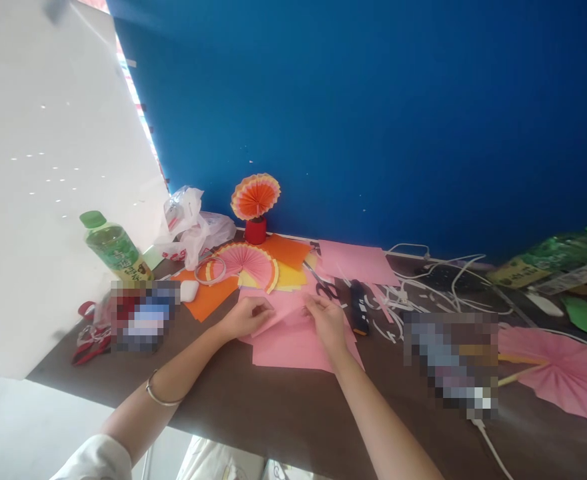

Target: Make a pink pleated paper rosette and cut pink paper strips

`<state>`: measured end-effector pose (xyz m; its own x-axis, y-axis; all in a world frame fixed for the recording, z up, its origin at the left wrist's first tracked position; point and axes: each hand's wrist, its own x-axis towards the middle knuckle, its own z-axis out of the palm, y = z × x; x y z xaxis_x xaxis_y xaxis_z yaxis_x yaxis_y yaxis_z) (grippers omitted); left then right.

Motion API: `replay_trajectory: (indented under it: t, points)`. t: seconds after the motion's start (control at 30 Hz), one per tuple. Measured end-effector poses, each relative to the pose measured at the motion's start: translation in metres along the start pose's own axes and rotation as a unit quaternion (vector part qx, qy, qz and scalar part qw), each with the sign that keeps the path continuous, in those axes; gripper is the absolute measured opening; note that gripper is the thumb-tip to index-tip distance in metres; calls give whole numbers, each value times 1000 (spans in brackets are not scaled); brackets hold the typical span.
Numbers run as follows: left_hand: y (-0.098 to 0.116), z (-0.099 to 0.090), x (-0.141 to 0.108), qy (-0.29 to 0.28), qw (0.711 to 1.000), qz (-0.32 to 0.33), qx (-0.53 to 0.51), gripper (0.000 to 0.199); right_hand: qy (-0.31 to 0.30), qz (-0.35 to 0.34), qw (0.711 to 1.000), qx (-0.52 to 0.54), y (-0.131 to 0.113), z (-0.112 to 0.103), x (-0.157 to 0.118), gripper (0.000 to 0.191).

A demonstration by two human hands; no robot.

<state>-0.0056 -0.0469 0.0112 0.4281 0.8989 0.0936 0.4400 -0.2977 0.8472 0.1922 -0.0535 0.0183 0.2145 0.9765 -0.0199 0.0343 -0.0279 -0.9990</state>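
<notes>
Both hands are over a stack of pink paper (293, 350) on the brown table. My left hand (246, 317) has its fingers closed on the left part of a pink sheet (286, 317), which is slightly raised. The fingers of my right hand (326, 320) pinch the same sheet on its right side. Just beyond lie a folded pink fan (246, 259) with orange and yellow edging, yellow paper (288, 274) and orange paper (291, 251). Black-handled scissors (326, 288) rest beyond my right hand.
An orange pleated rosette (256, 198) stands on a red holder at the wall. Left are a green-capped bottle (118, 250) and a white case (189, 291). Right are a black cutter (359, 308), paper strips, white cables (456, 283), another bottle (543, 259) and a pink fan (568, 373).
</notes>
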Motion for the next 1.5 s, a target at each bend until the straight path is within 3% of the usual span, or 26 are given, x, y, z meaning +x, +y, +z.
replay_trajectory:
  t: [0.13,0.23,0.37,0.53,0.67,0.83,1.03,1.13,1.3,1.5]
  points:
    - [2,2,-1,7,1000,-2,-14,21,-4,4,1000,25,2,2,0,32]
    - [5,3,-1,47,999,10,-8,21,-44,2,996,74,5,5,-1,32]
    - [8,4,-2,72,997,34,10,20,-84,22,995,41,4,9,-4,33]
    - [9,7,-1,72,997,34,3,21,-41,-12,999,18,0,13,-7,34]
    - [7,10,-1,82,996,31,-2,21,-61,-15,997,33,-1,16,-9,34]
    - [7,12,-1,61,998,22,-9,22,-29,-28,999,14,-3,17,-12,35]
    - [13,11,-3,64,998,18,0,22,-60,0,998,32,0,21,-14,35]
    - [12,12,-3,64,998,12,0,23,-34,-33,999,-2,1,23,-15,32]
    - [9,13,-2,84,996,15,-15,24,-85,-42,995,14,2,24,-15,31]
    - [9,13,-1,83,996,11,-21,25,-70,-82,994,-33,5,27,-18,30]
